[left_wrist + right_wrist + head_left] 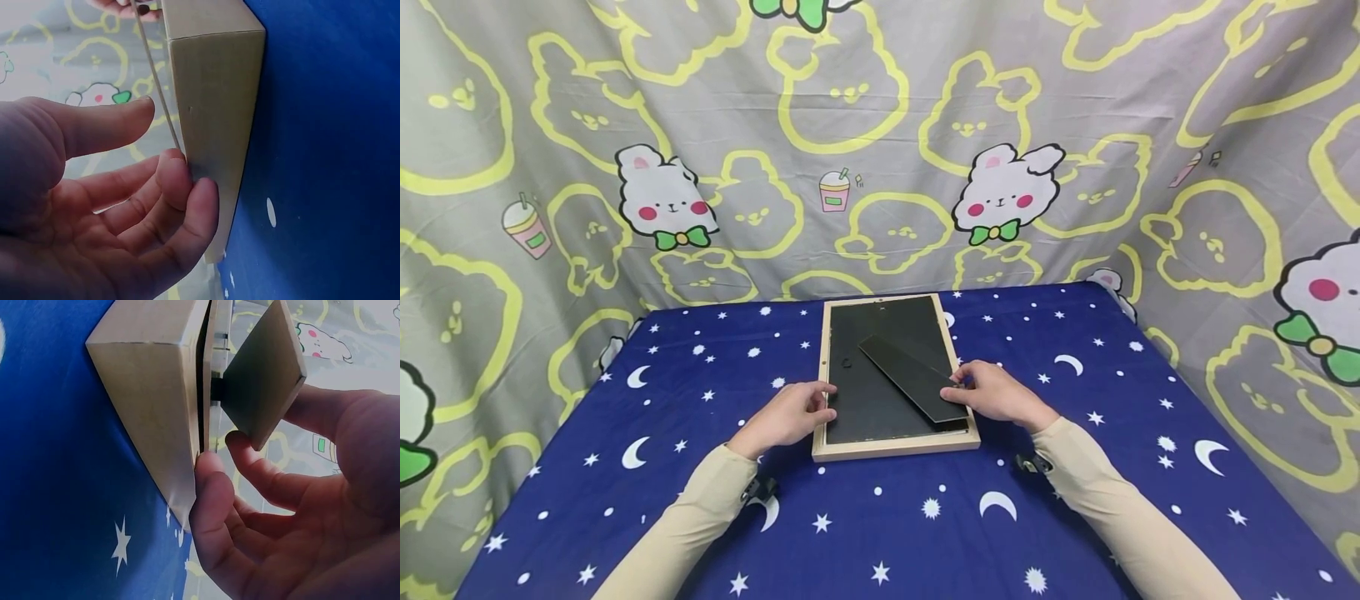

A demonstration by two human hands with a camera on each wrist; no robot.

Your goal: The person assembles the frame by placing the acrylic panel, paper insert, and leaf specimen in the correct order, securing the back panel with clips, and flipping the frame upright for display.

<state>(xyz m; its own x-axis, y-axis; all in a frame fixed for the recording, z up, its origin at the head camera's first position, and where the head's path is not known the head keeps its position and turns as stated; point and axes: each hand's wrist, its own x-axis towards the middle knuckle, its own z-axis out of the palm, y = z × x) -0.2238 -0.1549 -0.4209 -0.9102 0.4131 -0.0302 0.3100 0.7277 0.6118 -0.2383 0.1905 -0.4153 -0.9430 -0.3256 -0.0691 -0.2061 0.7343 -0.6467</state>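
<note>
A light wooden picture frame [897,452] lies back side up, with a black backing board [880,425] in it. A black easel leg [910,379] slants up off the board. My right hand [996,392] pinches the leg near its free end between thumb and index finger [240,444], while another fingertip touches the frame's edge in the right wrist view. At the frame's left side, my left hand [790,414] rests its bent fingertips [203,194] against the edge of the frame and board. Its thumb stays apart from the fingers.
A blue cloth [700,500] printed with white moons and stars covers the table. Behind and at both sides hangs a grey curtain [895,242] with cartoon animals. The board shows a small dark ring [847,363] left of the leg.
</note>
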